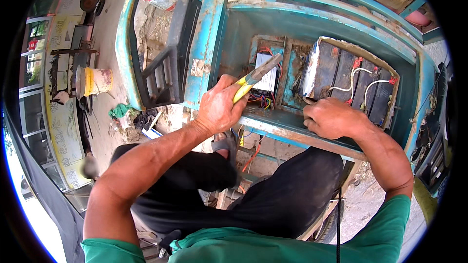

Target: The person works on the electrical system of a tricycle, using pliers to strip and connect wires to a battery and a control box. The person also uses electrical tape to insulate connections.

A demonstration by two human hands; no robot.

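Note:
My left hand (219, 106) is closed around yellow-handled pliers (257, 75), whose metal jaws point up and to the right. Behind them, inside a teal metal compartment (238, 23), sits a silver control box (265, 70) with coloured wires (262, 101) bunched below it. My right hand (331, 118) is at the compartment's near side, beside the battery pack (336, 68). Its fingers are curled together, and a small dark tip shows by them; what they hold is unclear. White leads (352, 78) with red terminal covers link the dark batteries in a worn carton.
A black plastic frame (168, 75) stands left of the compartment. The compartment's rusty near rim (297, 134) runs just above my knees. Loose orange wire (253, 155) hangs below it. On the ground at left are a yellowish bucket (97, 81) and a green cloth (119, 111).

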